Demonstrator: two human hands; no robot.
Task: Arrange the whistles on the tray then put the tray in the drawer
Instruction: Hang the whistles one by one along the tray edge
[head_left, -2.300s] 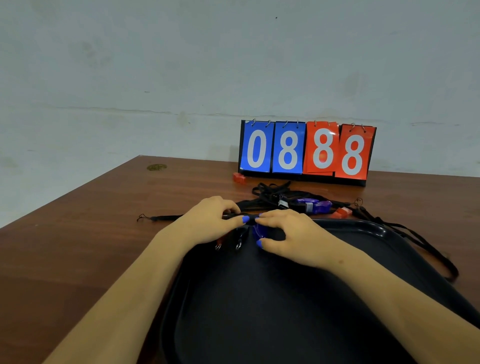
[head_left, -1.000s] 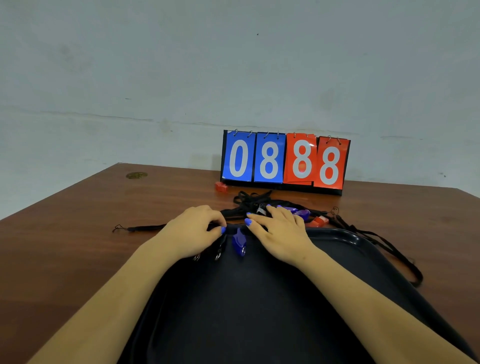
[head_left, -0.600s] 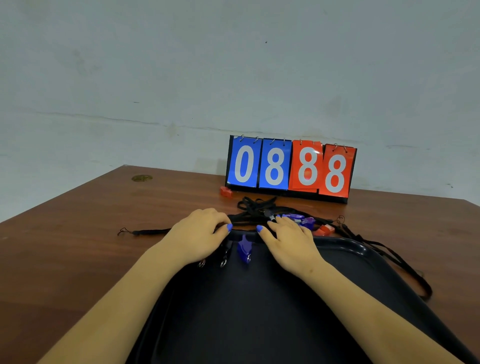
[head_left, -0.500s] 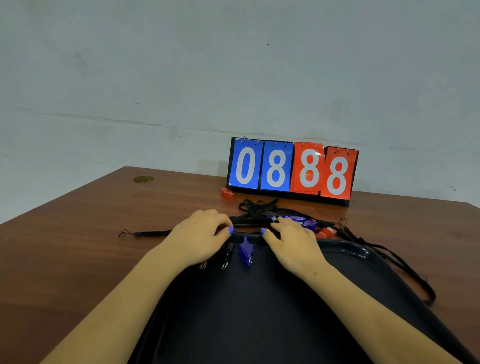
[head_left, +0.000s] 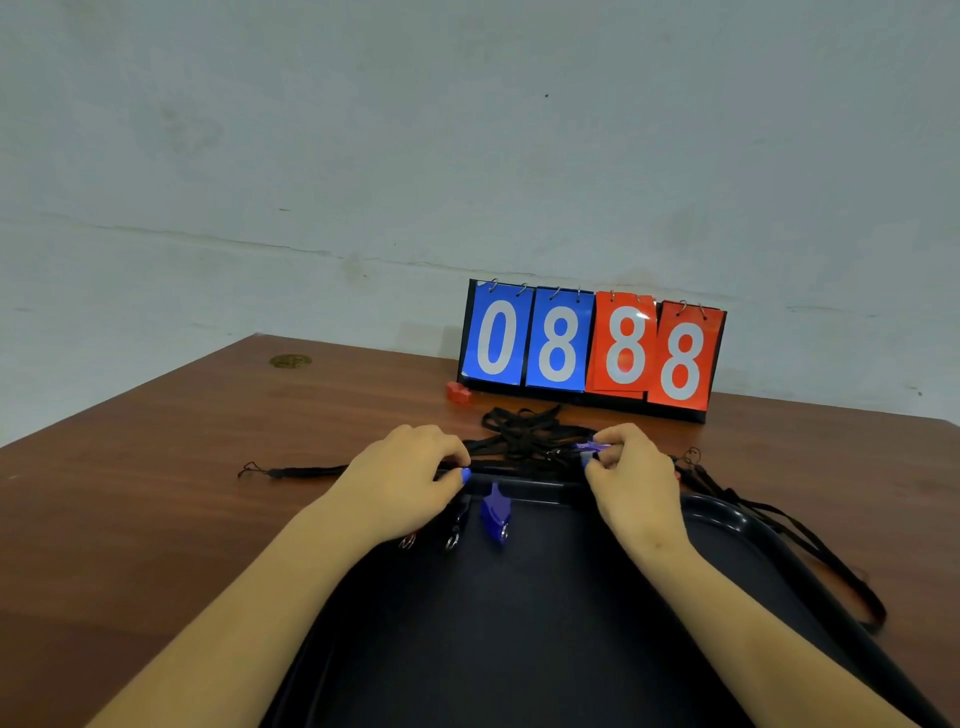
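Your right hand (head_left: 631, 475) has moved off the tray (head_left: 727, 512) to pinch a purple whistle (head_left: 592, 448) in the cords (head_left: 524, 439), while your left hand (head_left: 402, 475) pinches a cord beside the blue whistle (head_left: 494, 512) on the tray.

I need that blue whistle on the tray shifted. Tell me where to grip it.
Pinch the blue whistle across its wide body from above, one fingertip on each side. It lies flat on the tray, narrow end toward the far rim and ring toward you, so the flanks are open.
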